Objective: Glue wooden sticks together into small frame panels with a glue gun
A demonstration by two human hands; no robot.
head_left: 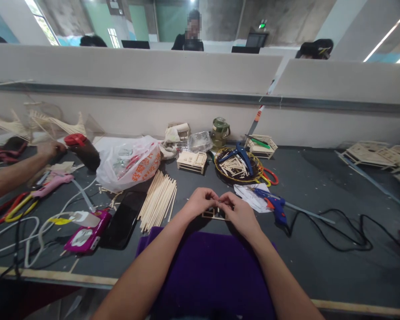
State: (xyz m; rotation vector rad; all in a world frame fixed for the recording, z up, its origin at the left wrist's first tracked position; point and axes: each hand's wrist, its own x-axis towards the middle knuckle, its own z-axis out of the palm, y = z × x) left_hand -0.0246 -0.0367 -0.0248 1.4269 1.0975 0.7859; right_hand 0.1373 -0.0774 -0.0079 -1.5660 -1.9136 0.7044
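My left hand and my right hand meet fingertip to fingertip above the dark table. Their fingers pinch at a small frame of wooden sticks. Most of its upper part is hidden behind the fingers, so the exact grip does not show. To the left of my left hand lies a pile of thin wooden sticks. Beyond my right hand, a blue glue gun rests beside white paper. A purple cloth is spread below my forearms.
A wire basket of stick pieces, a small stick model, a green jug and a plastic bag stand farther back. A black phone and cables lie left. Another person's hand is near a red-lidded bottle.
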